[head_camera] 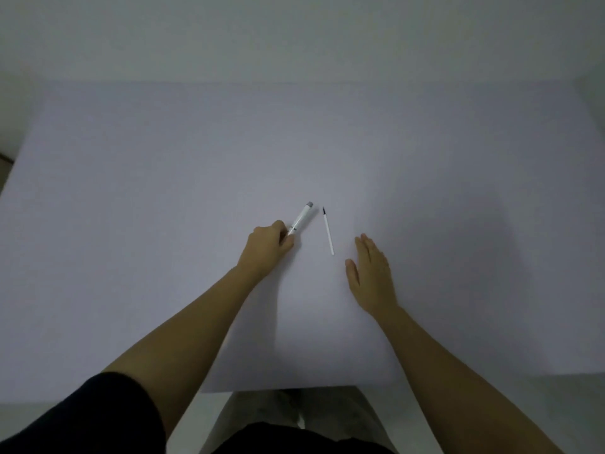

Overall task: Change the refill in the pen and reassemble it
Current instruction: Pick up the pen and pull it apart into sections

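A white pen (pixel 302 218) with a grey end cap lies slanted on the table (pixel 163 191), near its middle. My left hand (pixel 269 245) has its fingers closed around the pen's near end. A thin white refill (pixel 328 231) with a dark tip lies loose just right of the pen, its tip pointing away from me. My right hand (pixel 371 271) rests flat on the table, palm down with fingers extended, a little right of the refill's near end and not touching it.
The table is a plain pale surface, with a wall behind its far edge. Its near edge runs just above my lap (pixel 294 421). A dark floor strip shows at the far left.
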Demonstrator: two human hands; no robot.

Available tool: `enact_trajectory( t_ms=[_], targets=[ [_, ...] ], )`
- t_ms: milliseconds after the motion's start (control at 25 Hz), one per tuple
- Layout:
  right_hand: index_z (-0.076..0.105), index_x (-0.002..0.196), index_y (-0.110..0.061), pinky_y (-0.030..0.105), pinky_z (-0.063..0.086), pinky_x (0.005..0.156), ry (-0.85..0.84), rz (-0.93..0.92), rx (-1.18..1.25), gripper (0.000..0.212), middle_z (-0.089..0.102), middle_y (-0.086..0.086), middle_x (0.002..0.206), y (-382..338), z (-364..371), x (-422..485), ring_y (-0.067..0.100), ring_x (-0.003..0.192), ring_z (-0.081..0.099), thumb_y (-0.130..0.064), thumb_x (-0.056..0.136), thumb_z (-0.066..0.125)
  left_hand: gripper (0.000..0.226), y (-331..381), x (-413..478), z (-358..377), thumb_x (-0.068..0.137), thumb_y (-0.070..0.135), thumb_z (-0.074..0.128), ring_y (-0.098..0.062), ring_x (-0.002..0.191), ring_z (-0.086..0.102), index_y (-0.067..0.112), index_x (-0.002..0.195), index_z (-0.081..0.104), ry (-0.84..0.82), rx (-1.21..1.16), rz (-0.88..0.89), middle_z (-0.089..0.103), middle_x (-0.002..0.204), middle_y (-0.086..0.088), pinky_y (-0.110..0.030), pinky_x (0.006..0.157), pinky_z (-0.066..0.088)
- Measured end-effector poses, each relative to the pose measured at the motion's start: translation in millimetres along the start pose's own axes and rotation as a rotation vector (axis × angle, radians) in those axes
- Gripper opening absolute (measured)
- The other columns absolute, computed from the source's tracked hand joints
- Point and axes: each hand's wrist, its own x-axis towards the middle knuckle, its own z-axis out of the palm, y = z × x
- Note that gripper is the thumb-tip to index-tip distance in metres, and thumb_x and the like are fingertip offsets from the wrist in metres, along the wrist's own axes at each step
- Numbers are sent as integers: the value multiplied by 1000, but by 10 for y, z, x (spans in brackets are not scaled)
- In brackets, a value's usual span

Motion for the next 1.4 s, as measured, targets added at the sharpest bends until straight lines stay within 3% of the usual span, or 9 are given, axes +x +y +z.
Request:
enact_trajectory(
  t_ms=[160, 320, 520, 600, 840, 920, 1040, 1120, 1400],
  targets=[
    [43, 132, -2, 20, 25, 105, -58, -159, 209, 40, 52, 16, 134, -302, -266, 213, 28, 126, 46, -17, 95, 47, 17, -209, -148, -260, 91, 25, 52, -23, 60, 46, 9, 83, 51, -40, 113, 199, 53, 70, -4, -29, 56, 32],
    [43, 134, -10, 24, 39, 92, -311, -189, 312, 42, 61, 9, 120, -611, -379, 321, 18, 103, 57, -26, 95, 47, 14, -201, -290, -356, 91, 22, 52, -19, 67, 46, 8, 91, 52, -70, 137, 400, 56, 83, -8, -26, 62, 33],
    [66, 101, -15, 10, 43, 62, -333, -186, 405, 17, 67, 2, 79, -752, -463, 331, 13, 70, 59, -21, 91, 54, 20, -150, -361, -414, 92, 19, 52, -24, 75, 53, 6, 105, 60, -18, 148, 488, 60, 89, -13, -30, 66, 40],
    [70, 95, -17, 14, 38, 57, -310, -193, 432, 13, 65, 4, 73, -777, -499, 331, 15, 63, 52, -18, 89, 58, 21, -142, -383, -425, 93, 19, 49, -26, 75, 54, 7, 106, 61, -28, 148, 502, 61, 84, -14, -32, 66, 40],
    [73, 95, -17, 41, 49, 75, -289, -203, 492, 14, 72, 20, 89, -737, -544, 304, 37, 84, 61, -13, 84, 66, 22, -117, -454, -391, 95, 24, 45, -20, 65, 47, 10, 96, 63, -64, 84, 450, 59, 70, -12, -26, 62, 33],
    [73, 96, -15, 37, 50, 79, -285, -166, 531, 15, 73, 17, 93, -691, -550, 301, 32, 87, 64, -11, 82, 67, 24, -90, -469, -396, 95, 25, 44, -19, 64, 45, 9, 92, 62, -96, 71, 418, 58, 68, -12, -25, 60, 30],
    [73, 97, -13, 12, 46, 69, -288, -163, 552, 17, 74, 10, 89, -651, -552, 315, 6, 74, 63, -9, 81, 68, 23, -39, -478, -398, 95, 23, 45, -19, 65, 46, 8, 92, 63, -80, 79, 431, 58, 69, -12, -24, 58, 27],
    [73, 97, -12, 5, 44, 65, -287, -171, 548, 18, 72, 4, 85, -641, -565, 320, -4, 68, 59, -8, 80, 69, 25, -19, -483, -392, 95, 24, 45, -22, 65, 47, 6, 90, 63, -85, 67, 421, 57, 69, -12, -26, 58, 29],
    [71, 99, -14, 4, 40, 72, -221, -88, 369, 17, 68, 8, 98, -216, -750, 407, 15, 87, 60, -12, 84, 65, 32, -301, -511, -500, 95, 29, 44, -20, 61, 44, 8, 77, 58, -80, 104, 334, 50, 66, -7, -25, 60, 31]
  ],
)
